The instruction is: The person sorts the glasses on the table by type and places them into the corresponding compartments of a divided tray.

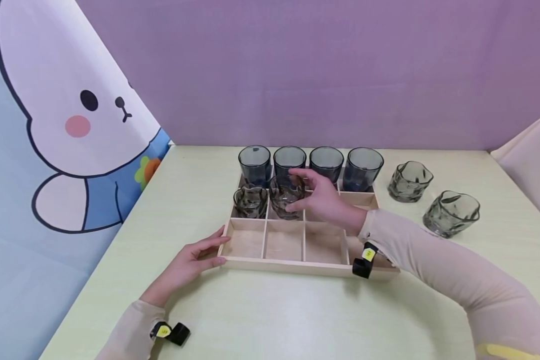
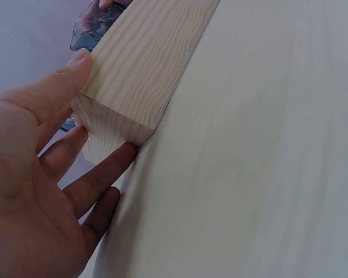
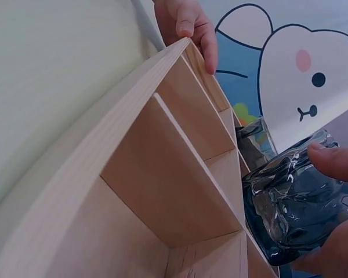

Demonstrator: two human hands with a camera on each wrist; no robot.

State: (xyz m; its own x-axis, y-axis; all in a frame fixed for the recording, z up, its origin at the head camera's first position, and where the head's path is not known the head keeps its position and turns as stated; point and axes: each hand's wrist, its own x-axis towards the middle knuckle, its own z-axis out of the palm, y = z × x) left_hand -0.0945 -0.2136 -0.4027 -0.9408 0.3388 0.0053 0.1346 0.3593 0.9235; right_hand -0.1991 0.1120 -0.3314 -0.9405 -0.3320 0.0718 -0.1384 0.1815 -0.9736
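One held glass (image 1: 280,198), mouth up, tray (image 1: 288,266) longest left to right

To the left of the left hand (image 1: 186,262), a light-blue cloth (image 1: 9,285) bears a white cartoon animal (image 1: 49,65) with a pink cheek; beyond both hands rises a purple backdrop (image 1: 319,75); well right of the right hand (image 1: 328,200) hangs a whitish cloth (image 1: 531,165); a pale table (image 1: 288,320) spreads beneath them

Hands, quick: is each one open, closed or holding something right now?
Left hand: holding the tray by a corner.
Right hand: holding a glass.
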